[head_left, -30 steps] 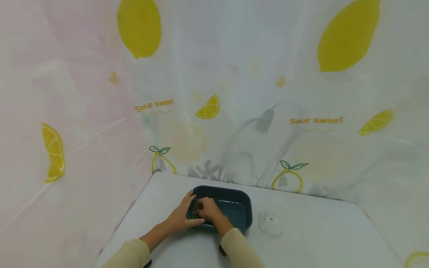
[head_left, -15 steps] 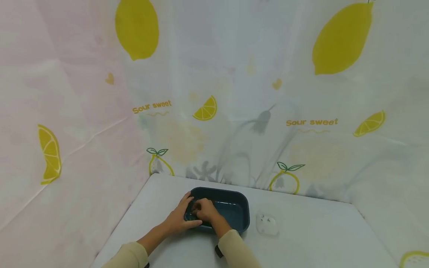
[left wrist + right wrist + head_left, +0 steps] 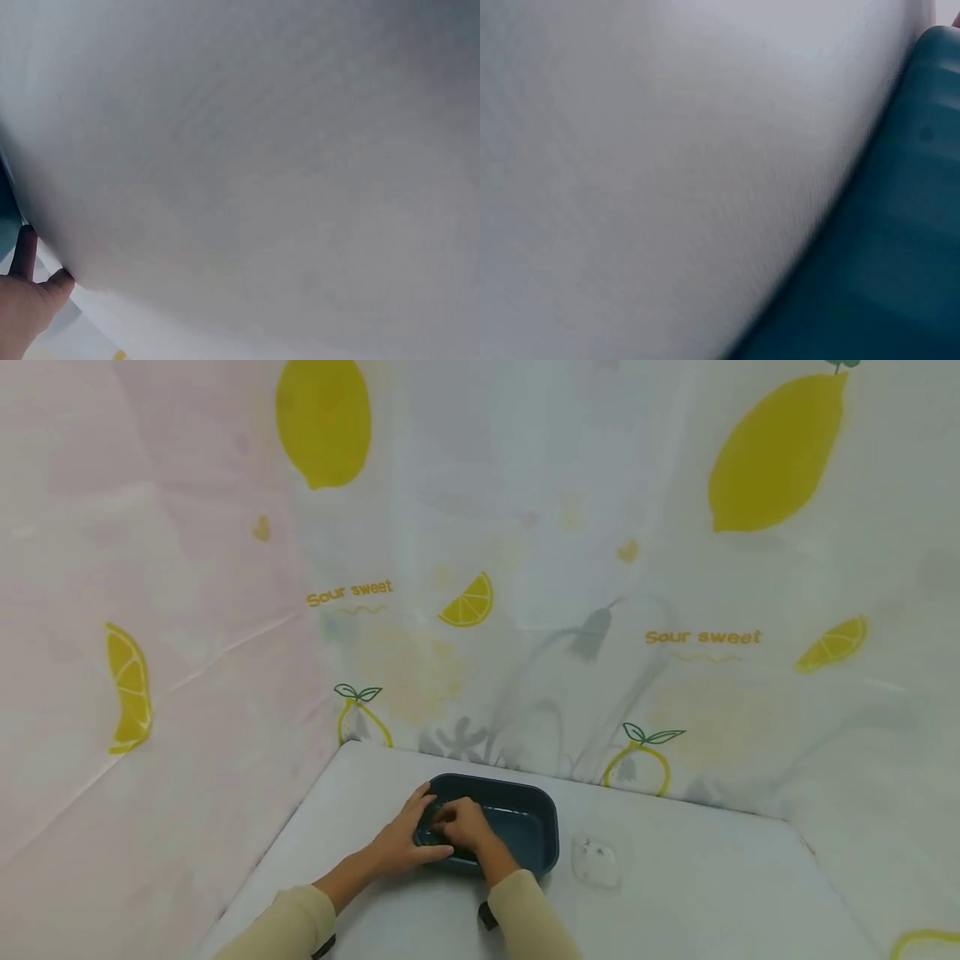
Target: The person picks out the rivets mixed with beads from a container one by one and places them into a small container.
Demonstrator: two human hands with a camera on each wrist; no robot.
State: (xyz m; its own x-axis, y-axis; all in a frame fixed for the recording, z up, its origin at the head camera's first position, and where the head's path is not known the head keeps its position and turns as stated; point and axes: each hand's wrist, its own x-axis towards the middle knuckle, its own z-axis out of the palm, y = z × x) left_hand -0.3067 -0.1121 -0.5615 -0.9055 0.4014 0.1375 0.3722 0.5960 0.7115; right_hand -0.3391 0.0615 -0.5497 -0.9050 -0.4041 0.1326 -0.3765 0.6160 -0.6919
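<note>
A dark blue rectangular basin with rounded corners stands on the white table in the head view. My left hand rests spread at the basin's left end, thumb along the near rim and fingers at the far left corner. The left wrist view shows two digits of the left hand at the lower left. Inside the basin's left part is my right hand, fingers bent downward; I cannot tell whether they pinch anything. Small glints show beneath them. The basin's teal outer wall fills the right wrist view's right side.
A clear rounded-square plastic piece lies on the white table, right of the basin. Behind stands a lemon-printed curtain, meeting the table's back edge. A dark wrist device shows beneath the right sleeve.
The right hand's bent fingers shift slightly within the basin's left part. The left hand keeps its place at the rim. The head view tilts a little; basin and clear piece stay put.
</note>
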